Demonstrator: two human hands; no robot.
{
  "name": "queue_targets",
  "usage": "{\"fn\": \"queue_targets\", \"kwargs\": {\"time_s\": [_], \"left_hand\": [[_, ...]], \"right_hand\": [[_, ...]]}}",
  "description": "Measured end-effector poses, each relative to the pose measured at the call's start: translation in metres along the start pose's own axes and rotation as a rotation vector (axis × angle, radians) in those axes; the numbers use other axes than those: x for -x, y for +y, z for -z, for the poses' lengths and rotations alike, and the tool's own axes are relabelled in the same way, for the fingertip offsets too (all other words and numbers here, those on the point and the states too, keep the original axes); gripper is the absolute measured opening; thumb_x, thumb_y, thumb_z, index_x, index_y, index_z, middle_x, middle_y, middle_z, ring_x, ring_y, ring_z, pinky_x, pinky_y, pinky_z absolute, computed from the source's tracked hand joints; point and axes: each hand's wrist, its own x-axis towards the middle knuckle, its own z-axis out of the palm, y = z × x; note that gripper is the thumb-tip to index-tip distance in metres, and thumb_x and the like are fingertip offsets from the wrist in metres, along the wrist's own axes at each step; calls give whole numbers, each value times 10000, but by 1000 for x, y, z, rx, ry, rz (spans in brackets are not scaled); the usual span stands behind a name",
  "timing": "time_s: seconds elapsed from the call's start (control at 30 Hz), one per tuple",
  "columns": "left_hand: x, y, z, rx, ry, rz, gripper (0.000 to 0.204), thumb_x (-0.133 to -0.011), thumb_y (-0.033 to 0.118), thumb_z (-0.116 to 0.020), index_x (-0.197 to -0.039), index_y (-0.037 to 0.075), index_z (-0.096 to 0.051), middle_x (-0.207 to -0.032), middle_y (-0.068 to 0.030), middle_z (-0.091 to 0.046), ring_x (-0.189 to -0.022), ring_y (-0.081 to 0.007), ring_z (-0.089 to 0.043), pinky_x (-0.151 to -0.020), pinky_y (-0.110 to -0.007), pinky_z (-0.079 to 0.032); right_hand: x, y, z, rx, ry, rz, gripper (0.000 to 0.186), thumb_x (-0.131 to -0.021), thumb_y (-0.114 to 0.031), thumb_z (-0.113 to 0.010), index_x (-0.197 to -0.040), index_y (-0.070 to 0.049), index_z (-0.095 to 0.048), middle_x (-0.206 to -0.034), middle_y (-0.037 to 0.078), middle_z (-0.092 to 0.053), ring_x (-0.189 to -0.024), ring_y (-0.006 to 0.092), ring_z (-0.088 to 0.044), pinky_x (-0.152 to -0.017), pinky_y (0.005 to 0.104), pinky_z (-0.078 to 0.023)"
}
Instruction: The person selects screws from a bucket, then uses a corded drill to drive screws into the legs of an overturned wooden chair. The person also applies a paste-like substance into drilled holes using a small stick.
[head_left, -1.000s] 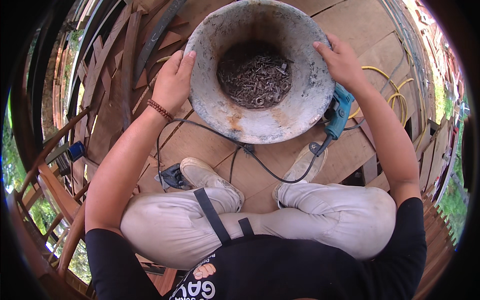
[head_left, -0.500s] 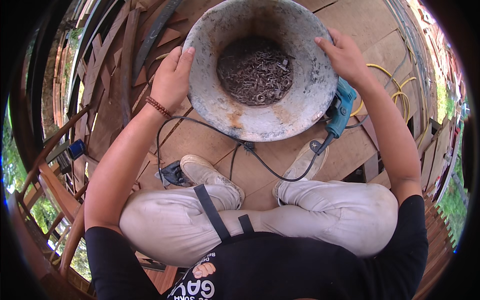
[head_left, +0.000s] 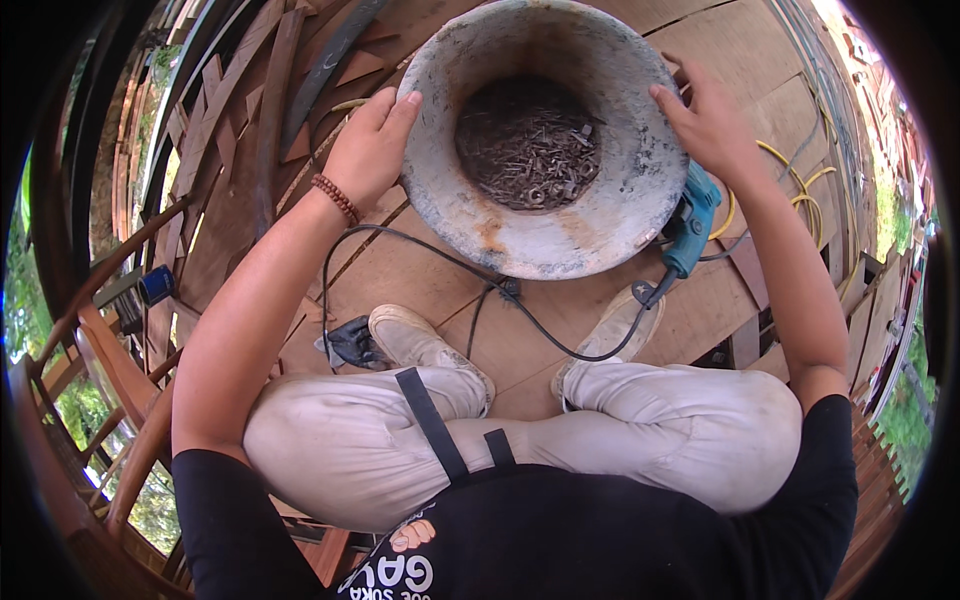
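With my left hand (head_left: 372,140) I grip the left rim of a wide, worn grey basin (head_left: 548,240), stained with rust, its mouth tilted up toward me. My right hand (head_left: 705,125) grips its right rim. Dark, small metal pieces (head_left: 535,160), like nails, screws and nuts, lie in the bottom. A teal power drill (head_left: 688,235) lies against the basin's lower right side, below my right hand, its black cord looping across the boards under the basin.
Wooden boards (head_left: 380,280) form the floor, with stacked offcuts (head_left: 215,130) at left and coiled yellow hose or cable (head_left: 805,205) at right. A dark glove (head_left: 355,343) lies by my left shoe (head_left: 410,340). A blue can (head_left: 157,285) and wooden chair-like pieces stand at far left.
The basin has shifted a little to the right and upward in the view, with both my hands on it. The rest of the scene has shifted only slightly.
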Motion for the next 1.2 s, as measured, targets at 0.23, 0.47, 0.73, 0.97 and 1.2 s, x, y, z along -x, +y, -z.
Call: {"fn": "queue_targets", "kwargs": {"time_s": [0.23, 0.47, 0.73, 0.97, 1.2], "left_hand": [[-22, 7, -2, 180, 3, 57, 424, -1024, 398, -472, -1011, -8, -595, -807, -81, -591, -764, -188, -538, -762, -355, -462], [-24, 15, 5, 154, -40, 195, 443, -1025, 408, -457, -1055, -9, -603, -926, -124, -658, -861, -207, -593, -820, -352, -468], [-17, 19, 4, 7, -21, 14, 374, -1041, 367, -480, -1040, 8, -587, -923, -34, -616, -830, -107, -552, -768, -281, -480], [-17, 14, 4, -46, -26, 65, 407, -1041, 364, -477, -1099, -22, -591, -960, -68, -642, -879, -128, -567, -825, -305, -474], [-18, 8, 3, -89, -39, 60, 418, -1042, 365, -469, -1139, -22, -597, -996, -90, -660, -909, -146, -584, -849, -309, -473]], "right_hand": [[-43, -44, 42, 68, 39, 169, 276, -875, -232, -663, -1066, -36, -694, -892, 144, -703, -806, 280, -683, -714, 397, -527], [-91, -92, 31, 350, -493, 294, 168, -833, -153, -633, -889, -8, -699, -802, 206, -689, -776, 312, -690, -720, 416, -530], [-62, -73, -55, 531, -844, 416, 142, -779, -96, -653, -869, -11, -722, -893, 188, -711, -884, 362, -686, -757, 433, -550], [-48, -78, -94, 758, -1087, 338, 247, -740, -63, -704, -982, -40, -753, -1040, 162, -723, -994, 318, -696, -835, 398, -565], [-37, -65, -119, 760, -1038, 242, 276, -776, -38, -667, -1038, -61, -748, -1101, 159, -713, -1045, 315, -685, -863, 402, -560]]}}
